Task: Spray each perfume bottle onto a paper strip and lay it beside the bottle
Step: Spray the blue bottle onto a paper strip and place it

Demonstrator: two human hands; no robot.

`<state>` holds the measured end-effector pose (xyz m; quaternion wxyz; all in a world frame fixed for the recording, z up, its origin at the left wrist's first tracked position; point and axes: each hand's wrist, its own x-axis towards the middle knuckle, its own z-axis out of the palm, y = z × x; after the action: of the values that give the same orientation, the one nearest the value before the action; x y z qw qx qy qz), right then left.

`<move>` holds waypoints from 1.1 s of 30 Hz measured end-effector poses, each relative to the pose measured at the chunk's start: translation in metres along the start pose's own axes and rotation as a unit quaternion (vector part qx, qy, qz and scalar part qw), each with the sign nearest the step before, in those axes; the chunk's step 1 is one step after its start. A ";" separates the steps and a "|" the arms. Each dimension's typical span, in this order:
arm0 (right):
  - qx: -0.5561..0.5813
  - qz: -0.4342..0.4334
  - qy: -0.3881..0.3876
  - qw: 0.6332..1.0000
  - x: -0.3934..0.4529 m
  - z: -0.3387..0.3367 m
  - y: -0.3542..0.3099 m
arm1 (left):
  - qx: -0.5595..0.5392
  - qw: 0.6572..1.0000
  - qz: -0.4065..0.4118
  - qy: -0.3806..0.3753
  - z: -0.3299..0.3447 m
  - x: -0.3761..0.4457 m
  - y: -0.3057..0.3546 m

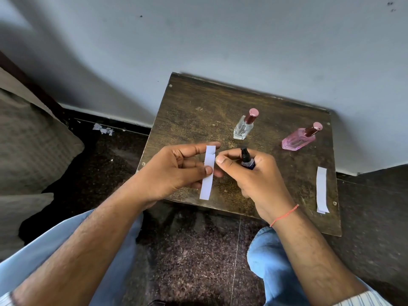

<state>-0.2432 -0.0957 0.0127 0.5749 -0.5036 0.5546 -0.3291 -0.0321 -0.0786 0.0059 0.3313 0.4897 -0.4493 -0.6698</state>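
Observation:
My left hand (176, 171) pinches a white paper strip (208, 180) and holds it upright over the small wooden table (189, 120). My right hand (254, 180) grips a small dark blue spray bottle (246, 159) with a black nozzle, close beside the strip's upper part. A clear bottle with a pink cap (244, 127) stands at the table's middle. A pink bottle with a pink cap (301, 139) stands at the right. More white paper strips (321, 189) lie stacked near the table's right front corner.
The table stands against a pale wall (220, 40). Dark speckled floor (187, 250) lies below, with paper scraps (102, 129) near the skirting at the left. A cushion or mattress (26, 140) fills the left side. My knees in blue jeans (271, 261) are at the bottom.

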 end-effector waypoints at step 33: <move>0.105 0.239 -0.087 0.961 0.038 0.022 -0.017 | 0.360 0.869 0.100 0.325 -0.038 0.010 -0.012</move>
<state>-0.2131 -0.1310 0.0142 0.7323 -0.3195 0.5695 -0.1933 0.0011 -0.0936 -0.0128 0.3243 0.7177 -0.5727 -0.2275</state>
